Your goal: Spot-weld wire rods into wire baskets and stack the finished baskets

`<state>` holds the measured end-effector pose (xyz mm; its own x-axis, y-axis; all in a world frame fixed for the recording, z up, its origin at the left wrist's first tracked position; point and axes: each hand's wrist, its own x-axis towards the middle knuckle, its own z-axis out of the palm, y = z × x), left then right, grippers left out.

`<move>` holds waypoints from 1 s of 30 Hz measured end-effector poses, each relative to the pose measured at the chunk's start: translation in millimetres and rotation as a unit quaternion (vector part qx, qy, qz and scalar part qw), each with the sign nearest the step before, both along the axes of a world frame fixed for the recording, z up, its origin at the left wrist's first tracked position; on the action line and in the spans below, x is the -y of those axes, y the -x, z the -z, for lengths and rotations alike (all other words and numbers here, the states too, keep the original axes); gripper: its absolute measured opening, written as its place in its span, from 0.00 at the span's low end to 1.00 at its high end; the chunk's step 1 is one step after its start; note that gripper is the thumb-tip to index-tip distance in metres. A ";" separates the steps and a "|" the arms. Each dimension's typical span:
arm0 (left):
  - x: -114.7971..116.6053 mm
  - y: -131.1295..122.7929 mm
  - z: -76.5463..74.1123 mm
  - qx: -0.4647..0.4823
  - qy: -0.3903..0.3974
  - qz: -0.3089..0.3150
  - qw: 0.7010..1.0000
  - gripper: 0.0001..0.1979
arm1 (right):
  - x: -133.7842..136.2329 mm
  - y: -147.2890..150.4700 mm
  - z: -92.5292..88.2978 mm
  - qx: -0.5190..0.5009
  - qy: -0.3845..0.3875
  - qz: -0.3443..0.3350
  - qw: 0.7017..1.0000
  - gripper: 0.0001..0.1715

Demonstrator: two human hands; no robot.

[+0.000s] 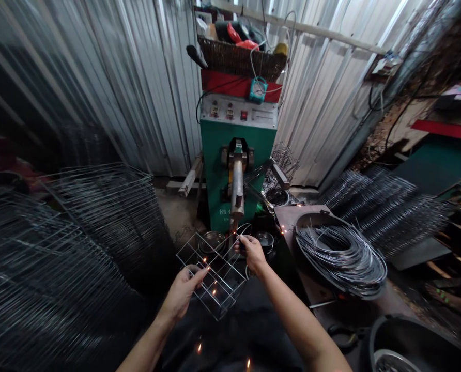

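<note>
A wire grid basket [225, 281] of thin metal rods is held tilted over my dark-covered lap. My left hand [183, 290] grips its left side, thumb on top of the rods. My right hand [250, 252] is pinched at the far right corner, close under the electrode arm [237, 191] of a green spot welding machine [217, 170]. A thin curved wire shows at the right fingertips; its other part is hidden. An orange glow marks the electrode tip, and sparks fly over the basket and lap.
Stacked wire grids [110, 206] fill the left side. On the right, a round pan [304, 258] holds cut curved wires [342, 253] on a bench. Behind it stand wire racks [385, 206]. Pliers [342, 336] lie beside a dark tub [378, 330]. A wicker basket [238, 58] tops the machine.
</note>
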<state>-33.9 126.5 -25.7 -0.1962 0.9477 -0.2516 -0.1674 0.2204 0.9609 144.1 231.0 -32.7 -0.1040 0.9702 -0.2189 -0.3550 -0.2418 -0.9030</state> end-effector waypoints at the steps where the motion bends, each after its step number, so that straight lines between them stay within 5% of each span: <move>1: 0.5 -1.4 0.9 0.000 -0.005 -0.008 1.000 0.20 | 5.7 -5.5 0.1 0.020 -0.002 -0.019 1.000 0.21; 6: 3.4 -6.9 5.5 -0.012 -0.023 -0.056 0.998 0.21 | 61.6 -42.9 8.3 0.222 -0.103 -0.139 0.960 0.21; 10: 3.4 -7.8 10.4 -0.015 -0.032 -0.071 0.997 0.22 | 95.4 -50.5 20.0 0.284 -0.163 -0.155 0.932 0.20; 30: -4.3 -1.0 3.8 0.029 0.018 -0.079 0.996 0.24 | 81.9 -34.1 36.5 0.267 -0.195 -0.102 0.938 0.21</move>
